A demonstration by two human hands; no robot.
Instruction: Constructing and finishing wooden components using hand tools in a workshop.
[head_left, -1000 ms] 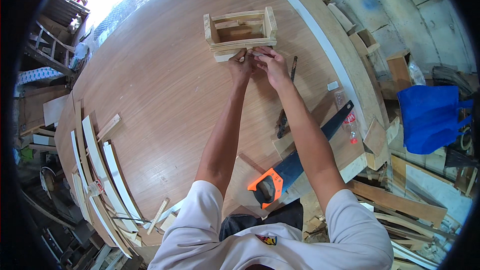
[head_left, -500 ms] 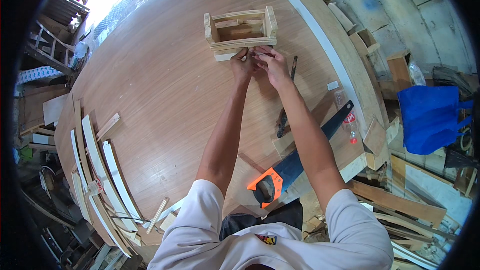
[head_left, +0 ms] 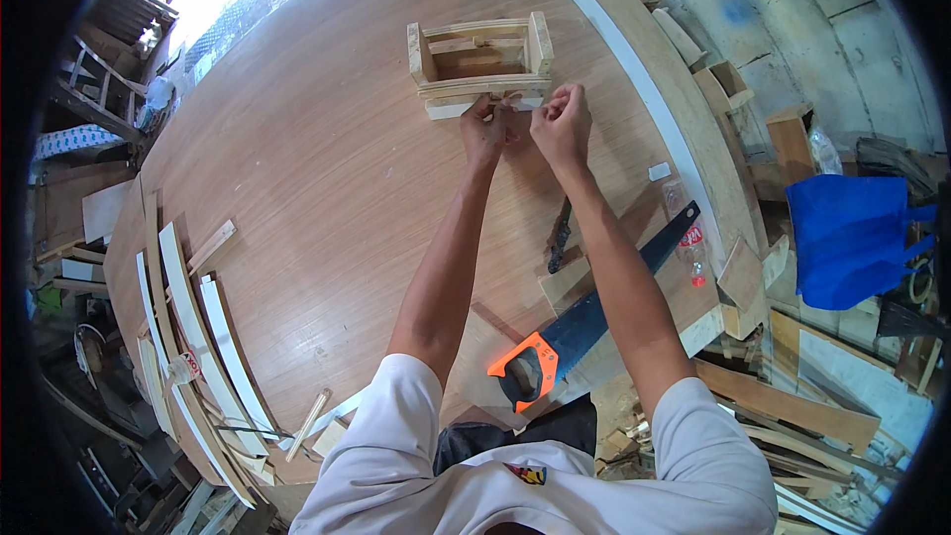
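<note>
A small open wooden box [head_left: 479,85] stands on the wood-grain tabletop in front of me, with a white strip [head_left: 446,111] along its near side. My left hand [head_left: 484,129] is at that near side, fingers closed in a pinch against the wood; whatever they hold is too small to make out. Just right of it, my right hand [head_left: 563,124] hovers apart from the box with its fingers curled together, contents hidden. Below my right hand lies a dark slender tool [head_left: 560,238], partly covered by my forearm.
A handsaw [head_left: 530,367] with an orange handle lies under my right forearm, its blade toward a clear plastic bottle [head_left: 693,253]. Several wooden and white strips [head_left: 203,307] lie at the table's left. A raised white-edged board [head_left: 634,79] borders the right; a blue bag [head_left: 847,238] hangs beyond.
My right hand has drawn away from the left hand, to the right, and its fingers have curled in. The left hand stays at the near side of the box.
</note>
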